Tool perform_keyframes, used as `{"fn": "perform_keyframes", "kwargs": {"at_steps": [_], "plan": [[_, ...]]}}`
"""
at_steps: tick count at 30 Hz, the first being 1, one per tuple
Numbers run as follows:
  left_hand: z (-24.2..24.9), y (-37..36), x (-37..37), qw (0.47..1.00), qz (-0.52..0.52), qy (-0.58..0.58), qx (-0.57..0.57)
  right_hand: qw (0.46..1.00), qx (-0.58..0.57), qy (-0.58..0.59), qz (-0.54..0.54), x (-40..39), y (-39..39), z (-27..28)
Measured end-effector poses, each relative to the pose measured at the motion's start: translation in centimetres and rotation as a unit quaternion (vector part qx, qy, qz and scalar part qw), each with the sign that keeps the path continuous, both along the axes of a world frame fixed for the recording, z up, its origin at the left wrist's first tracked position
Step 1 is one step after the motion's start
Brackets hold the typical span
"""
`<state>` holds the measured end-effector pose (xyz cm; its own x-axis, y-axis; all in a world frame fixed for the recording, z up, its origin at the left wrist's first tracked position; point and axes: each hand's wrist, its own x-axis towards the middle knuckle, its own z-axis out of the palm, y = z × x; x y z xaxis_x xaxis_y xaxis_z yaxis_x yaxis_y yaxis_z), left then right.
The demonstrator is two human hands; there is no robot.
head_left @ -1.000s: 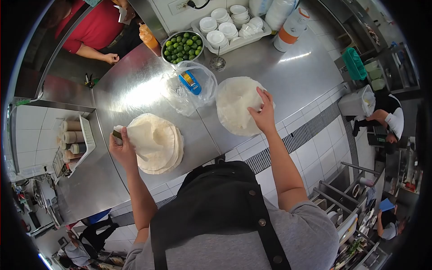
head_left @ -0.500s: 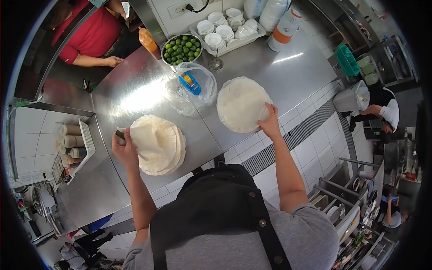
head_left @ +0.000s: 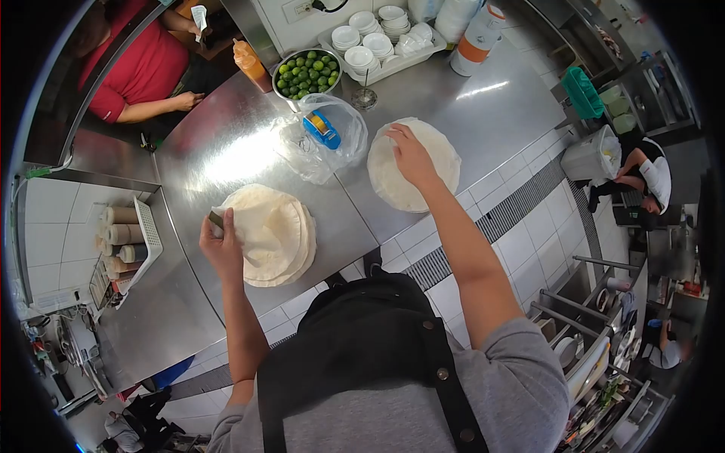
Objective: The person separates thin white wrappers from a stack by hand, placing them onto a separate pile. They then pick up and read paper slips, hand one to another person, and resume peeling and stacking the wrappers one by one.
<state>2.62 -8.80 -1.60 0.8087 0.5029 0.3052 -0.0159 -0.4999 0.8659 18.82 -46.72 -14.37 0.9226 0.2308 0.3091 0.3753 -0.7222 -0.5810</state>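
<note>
On the steel counter's left part lies a stack of thin, pale flour tortillas (head_left: 276, 238), its top one rumpled. My left hand (head_left: 221, 245) is closed at the left edge of this stack, fingers pinched round a dark, flat, olive strip (head_left: 217, 219); whether it also grips a tortilla edge is hard to see. A second round pile of tortillas (head_left: 434, 155) lies to the right, flatter and neater. Over it rests my right hand (head_left: 414, 158), fingers extended and slightly bent at the pile's upper part, holding nothing visible.
A clear plastic bag (head_left: 340, 155) with a blue tape dispenser (head_left: 322, 130) lies between the piles. Behind are a bowl of limes (head_left: 306, 75), an orange sauce bottle (head_left: 249, 62) and a tray of white cups (head_left: 389, 68). A person in red (head_left: 140, 64) stands across the counter.
My right hand has let go of the right pile's near edge and moved up and left onto its top. My left hand has shifted slightly right, still closed at the left stack.
</note>
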Motion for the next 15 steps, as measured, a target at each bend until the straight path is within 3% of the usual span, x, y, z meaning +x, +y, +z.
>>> {"fn": "perform_keyframes", "kwargs": {"at_steps": [3, 5, 9, 12, 14, 15], "plan": [[1.0, -0.1, -0.7, 0.999, 0.010, 0.035, -0.034, 0.998, -0.001, 0.029, 0.048, 3.1, 1.8, 0.0], [1.5, -0.7, -1.3, 0.999, 0.019, 0.032, -0.035, 0.984, -0.129, 0.107, 0.052, 4.2, 2.0, 0.0], [1.2, -0.6, -2.7, 0.997, 0.032, 0.037, -0.066, 0.967, -0.198, 0.142, 0.071, 4.4, 2.1, 2.7], [0.6, 0.1, -3.9, 0.996, 0.039, 0.076, -0.040, 0.977, -0.176, 0.092, 0.076, 3.5, 2.4, 2.1], [0.1, 0.3, -4.2, 0.996, 0.048, 0.069, -0.037, 0.998, -0.009, 0.018, 0.052, 3.7, 2.8, -0.1], [0.1, 0.4, -4.3, 0.996, 0.054, 0.064, -0.034, 0.998, -0.007, 0.015, 0.057, 3.5, 2.8, -0.5]]}}
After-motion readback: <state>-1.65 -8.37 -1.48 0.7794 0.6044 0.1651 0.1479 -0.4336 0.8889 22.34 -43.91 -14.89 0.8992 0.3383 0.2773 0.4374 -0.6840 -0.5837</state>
